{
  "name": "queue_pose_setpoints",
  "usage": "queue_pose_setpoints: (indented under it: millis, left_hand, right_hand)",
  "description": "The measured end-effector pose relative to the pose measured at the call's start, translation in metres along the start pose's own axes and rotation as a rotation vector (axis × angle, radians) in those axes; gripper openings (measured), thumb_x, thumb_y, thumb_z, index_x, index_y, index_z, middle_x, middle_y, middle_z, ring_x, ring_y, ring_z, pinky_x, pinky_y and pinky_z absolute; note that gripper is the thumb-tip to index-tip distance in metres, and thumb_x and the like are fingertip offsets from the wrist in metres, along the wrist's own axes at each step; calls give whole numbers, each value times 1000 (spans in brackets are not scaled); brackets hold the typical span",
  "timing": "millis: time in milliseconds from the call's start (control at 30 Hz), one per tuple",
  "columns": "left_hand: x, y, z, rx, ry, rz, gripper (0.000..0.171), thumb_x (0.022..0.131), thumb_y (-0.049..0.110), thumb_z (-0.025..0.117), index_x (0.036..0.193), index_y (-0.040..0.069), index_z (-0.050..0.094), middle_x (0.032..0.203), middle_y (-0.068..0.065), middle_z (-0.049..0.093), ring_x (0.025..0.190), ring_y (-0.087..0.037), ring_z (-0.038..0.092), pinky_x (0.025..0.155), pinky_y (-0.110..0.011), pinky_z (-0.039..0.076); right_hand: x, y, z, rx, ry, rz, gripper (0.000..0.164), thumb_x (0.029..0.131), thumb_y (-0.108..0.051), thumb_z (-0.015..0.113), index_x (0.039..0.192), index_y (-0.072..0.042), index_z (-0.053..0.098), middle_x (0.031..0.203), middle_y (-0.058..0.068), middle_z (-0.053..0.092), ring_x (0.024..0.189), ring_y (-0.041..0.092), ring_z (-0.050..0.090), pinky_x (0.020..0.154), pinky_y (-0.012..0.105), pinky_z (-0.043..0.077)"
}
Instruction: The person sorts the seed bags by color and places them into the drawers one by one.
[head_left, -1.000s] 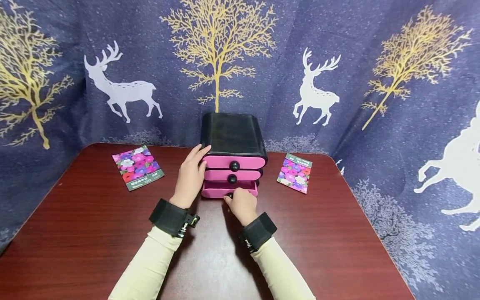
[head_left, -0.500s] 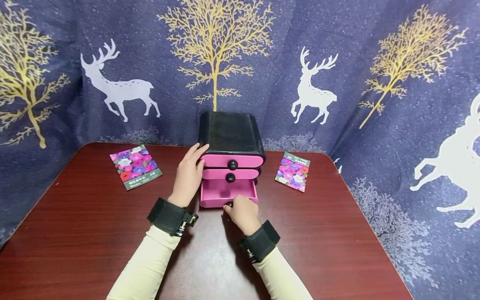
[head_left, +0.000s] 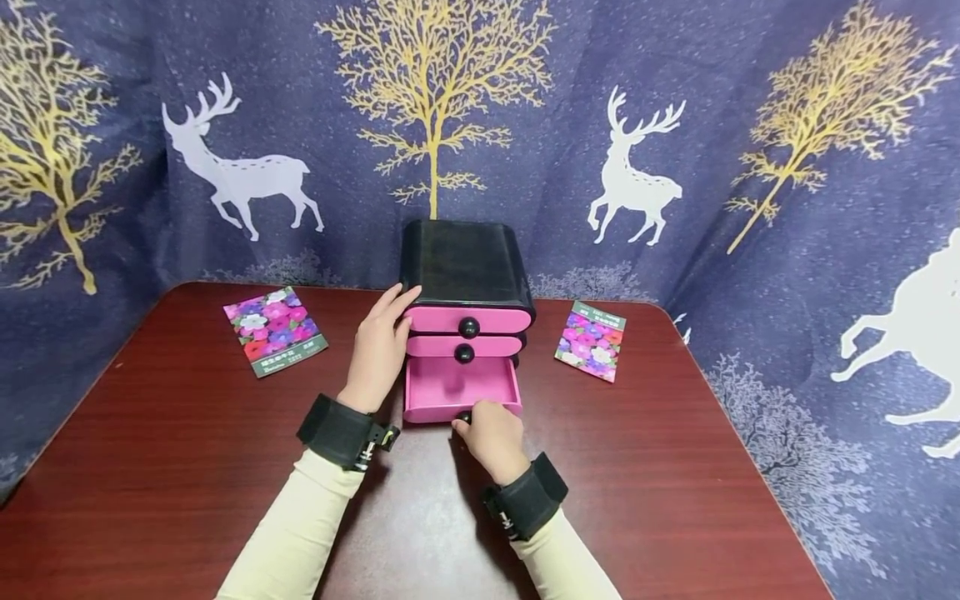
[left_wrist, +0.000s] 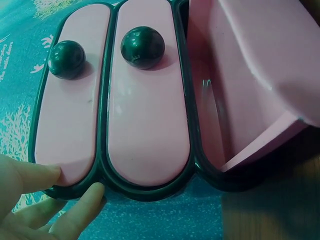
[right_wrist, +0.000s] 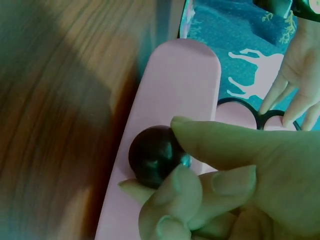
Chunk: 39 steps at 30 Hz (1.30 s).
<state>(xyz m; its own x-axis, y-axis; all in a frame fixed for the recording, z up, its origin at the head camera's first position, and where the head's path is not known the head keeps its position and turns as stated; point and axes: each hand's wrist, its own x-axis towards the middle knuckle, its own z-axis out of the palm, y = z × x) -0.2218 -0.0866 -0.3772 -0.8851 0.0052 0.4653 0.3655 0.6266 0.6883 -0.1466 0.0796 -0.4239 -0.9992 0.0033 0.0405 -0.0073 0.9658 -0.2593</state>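
A small black cabinet [head_left: 467, 262] with three pink-fronted drawers stands at the back middle of the table. Its bottom drawer [head_left: 461, 379] is pulled out, showing the pink inside. My right hand [head_left: 491, 437] pinches that drawer's round black knob [right_wrist: 155, 155] between thumb and fingers. At the cabinet's upper left front corner rests my left hand [head_left: 377, 354], fingers mostly straight. In the left wrist view, a fingertip touches the top drawer's pink front [left_wrist: 75, 115] and the other fingers lie at the black side. The top and middle drawers are closed.
Flat on the reddish-brown table [head_left: 187, 467] lie two flower-printed packets: the left packet [head_left: 276, 332] and the right packet [head_left: 591, 342], one on each side of the cabinet. A blue cloth [head_left: 487, 100] with deer and trees hangs right behind.
The bottom drawer has slid out toward me, by a small amount in the last half second, with the right hand on its knob. The left hand has stayed at the cabinet's corner.
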Motion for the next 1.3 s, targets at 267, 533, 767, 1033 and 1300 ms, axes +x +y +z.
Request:
queue_pose_setpoints:
  millis: [267,533,767,1033,1300]
  left_hand:
    - [4,7,-3,-8,19,13,46,91,4,56,134,20,52,143,-12,44,120,-32,53,88,-43,51]
    - [0,-6,-4,-49,19,-13,56,91,-1,46,143,20,40,139,-13,47,85,-24,57,70,-34,43]
    - [6,-54,-29,-3,114,-262,50,86,0,42,136,6,45,123,-22,58,94,-35,61,83,-46,48]
    - [19,-110,-75,194,120,-532,45,87,9,44,129,-6,49,114,-32,57,107,-48,51,89,-55,41]
    - [29,-153,-88,357,10,-655,51,87,17,45,121,-20,46,122,-44,42,113,-55,38,93,-58,31]
  right_hand:
    - [1,2,-1,-3,8,1,37,78,-38,73,55,-11,61,57,7,61,57,28,62,46,40,43]
    - [-1,1,2,-26,9,17,34,77,-38,73,59,-10,65,66,10,68,63,30,66,50,42,46]
    - [-3,2,5,-50,28,1,33,79,-35,72,59,-10,65,65,9,67,61,29,65,47,40,44]
    - [-5,-1,7,-77,35,-33,34,82,-32,68,56,-11,62,63,10,66,59,28,64,46,39,43]
    - [-7,-2,10,-92,38,-29,33,81,-32,69,56,-11,62,64,9,67,61,28,65,47,39,44]
